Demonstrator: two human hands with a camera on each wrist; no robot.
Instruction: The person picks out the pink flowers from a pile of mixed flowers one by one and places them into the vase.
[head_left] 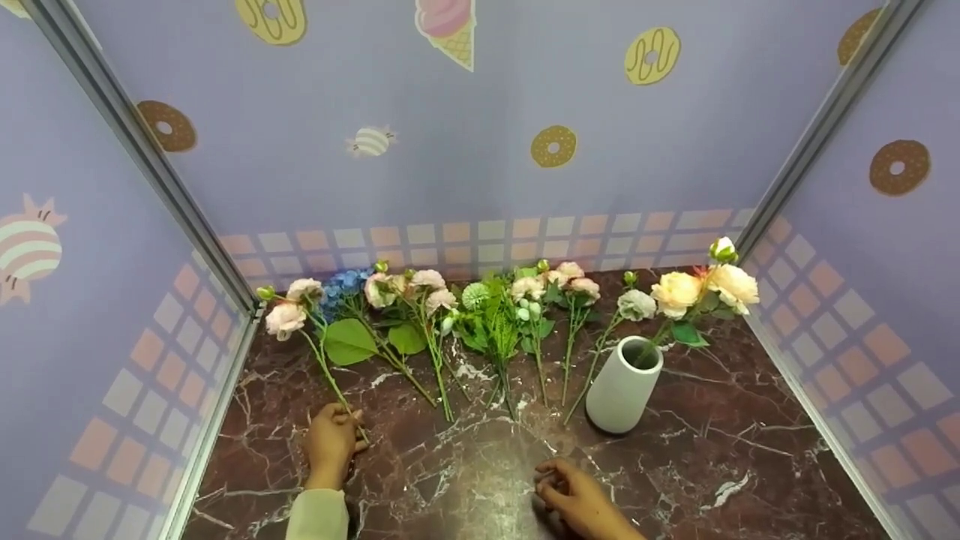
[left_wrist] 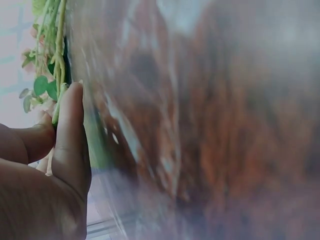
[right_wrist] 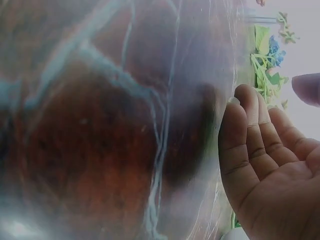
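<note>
At the left end of a row of artificial flowers, my left hand [head_left: 332,439] pinches the lower stem of a pale pink flower [head_left: 286,320]. The left wrist view has the thumb and a finger closed on the green stem [left_wrist: 61,102]. Its blooms point toward the back wall. My right hand [head_left: 581,496] rests low over the table, fingers loosely bent and holding nothing; its palm and fingers [right_wrist: 255,135] show in the right wrist view. Beyond it to the right stands a white vase [head_left: 616,397] with cream peonies [head_left: 679,294] in it.
Several flower stems lie side by side along the back: a blue hydrangea [head_left: 346,289], pink blooms [head_left: 428,280], green foliage [head_left: 501,322] and a grey-green flower [head_left: 637,305]. The dark red marbled table [head_left: 465,480] is enclosed by lilac panels [head_left: 480,180] behind and at both sides.
</note>
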